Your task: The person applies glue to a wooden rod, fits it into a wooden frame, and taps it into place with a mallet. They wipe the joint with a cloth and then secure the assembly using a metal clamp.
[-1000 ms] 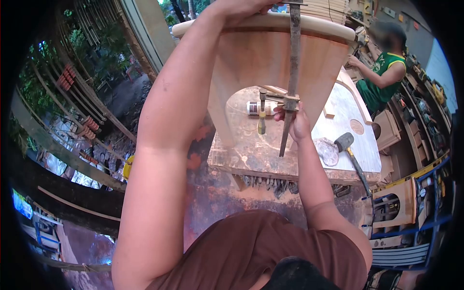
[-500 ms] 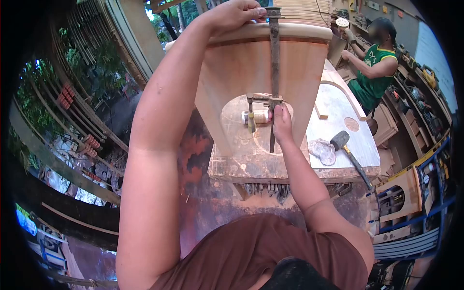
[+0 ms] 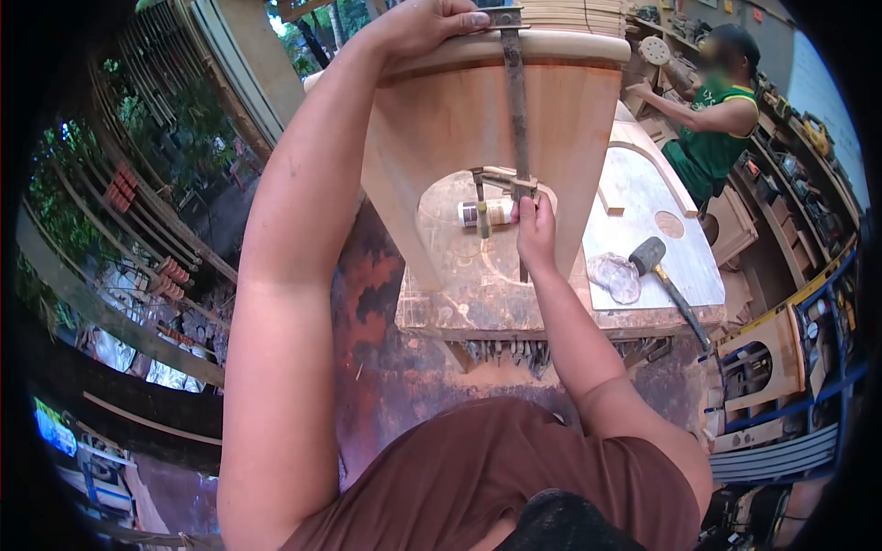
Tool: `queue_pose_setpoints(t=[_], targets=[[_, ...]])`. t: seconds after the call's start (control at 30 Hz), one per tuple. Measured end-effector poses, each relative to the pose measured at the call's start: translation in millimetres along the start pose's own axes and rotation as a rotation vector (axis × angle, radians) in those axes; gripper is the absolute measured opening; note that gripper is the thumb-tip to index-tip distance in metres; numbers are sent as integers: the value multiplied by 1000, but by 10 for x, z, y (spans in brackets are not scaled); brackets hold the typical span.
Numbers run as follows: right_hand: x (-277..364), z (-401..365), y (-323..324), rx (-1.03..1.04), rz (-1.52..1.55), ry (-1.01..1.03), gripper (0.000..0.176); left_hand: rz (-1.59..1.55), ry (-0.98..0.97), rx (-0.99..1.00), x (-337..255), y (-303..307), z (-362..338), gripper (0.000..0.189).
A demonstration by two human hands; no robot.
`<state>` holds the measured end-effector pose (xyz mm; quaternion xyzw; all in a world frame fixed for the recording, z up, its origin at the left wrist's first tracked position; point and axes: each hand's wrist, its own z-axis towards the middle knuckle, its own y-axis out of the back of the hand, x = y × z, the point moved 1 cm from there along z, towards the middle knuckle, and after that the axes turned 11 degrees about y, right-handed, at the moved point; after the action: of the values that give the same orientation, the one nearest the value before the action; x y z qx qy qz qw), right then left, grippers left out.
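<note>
A long metal bar clamp (image 3: 517, 110) runs down the face of an upright wooden panel (image 3: 441, 119) with a rounded top edge and an arched cutout. My left hand (image 3: 432, 26) grips the clamp's fixed jaw above the top edge. Lower down, my right hand (image 3: 537, 230) is wrapped round the bar by the sliding jaw, whose screw handle (image 3: 483, 219) hangs to the left. Behind that handle a bottle with a white cap (image 3: 469, 215) lies on the workbench (image 3: 459, 312).
On a white board (image 3: 652, 266) to the right lie a rubber mallet (image 3: 649, 255) and a crumpled plastic bag (image 3: 614, 278). A co-worker (image 3: 717, 119) stands at the upper right, near shelves of tools. Tools hang under the bench's front edge.
The clamp's top jaw and my left hand have shifted slightly left along the panel's edge. The sliding jaw sits more tilted. The co-worker's arms have moved.
</note>
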<state>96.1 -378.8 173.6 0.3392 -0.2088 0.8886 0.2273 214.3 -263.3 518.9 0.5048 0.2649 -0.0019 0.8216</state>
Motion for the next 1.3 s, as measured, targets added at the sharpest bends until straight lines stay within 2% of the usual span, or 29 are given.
queue_pose_setpoints(t=[0.13, 0.2, 0.27, 0.3, 0.33, 0.4, 0.43, 0.47, 0.53, 0.57, 0.6, 0.67, 0.7, 0.73, 0.8, 0.9, 0.93, 1.03, 1.2, 1.3], targets=[[-64, 20, 8, -11, -11, 14, 26, 26, 6, -46, -51, -30, -72, 25], [-64, 15, 2, -5, 36, 3, 27, -48, -75, -37, -78, -35, -94, 25], [-120, -8, 34, -2, 105, -3, 27, 25, -28, -60, -77, -28, -102, 26], [-145, -29, 59, 25, 162, -3, 36, -2, -49, -44, -89, -51, -102, 25], [-154, -35, 76, 24, 159, -4, 36, -26, -74, -31, -120, -60, -103, 25], [-218, -62, 103, 12, 435, -140, 50, -3, -70, -45, -161, -49, -136, 24], [-294, -69, 121, 49, 528, -196, 62, 20, -61, -57, -157, -61, -151, 23], [-365, -81, 151, 40, 527, -199, 62, 19, -62, -48, -140, -71, -140, 23], [-420, -106, 179, 202, 663, -247, 66, -68, -106, -34, -112, -80, -99, 22], [-394, -141, 181, 217, 585, -236, 55, -95, -128, -35, -93, -93, -83, 22], [-390, -164, 184, 212, 585, -236, 55, -95, -130, -30, -73, -82, -68, 22], [-336, -191, 171, 295, 287, -162, 39, -10, -73, -37, -93, -57, -72, 21], [-316, -197, 150, 204, 313, -190, 25, -9, -76, -35, -105, -56, -79, 21], [-319, -182, 124, 201, 313, -187, 25, -1, -57, -59, -115, -58, -95, 20], [-327, -171, 111, 109, 111, -81, 25, 8, -39, -76, -151, -83, -118, 20], [-241, -169, 62, 67, 115, -95, 23, -62, -48, -87, -146, -84, -109, 20], [-228, -189, 73, 64, 114, -100, 23, 25, -96, -89, -155, -78, -126, 22], [-182, -102, 90, 80, 136, -115, 21, 103, -144, -82, -179, -79, -138, 25], [-29, -64, 125, 274, 260, -130, 21, 120, -167, -77, -264, -88, -199, 28], [-86, -60, 88, 235, 311, -137, 21, 182, -154, -105, -267, -78, -210, 28]])
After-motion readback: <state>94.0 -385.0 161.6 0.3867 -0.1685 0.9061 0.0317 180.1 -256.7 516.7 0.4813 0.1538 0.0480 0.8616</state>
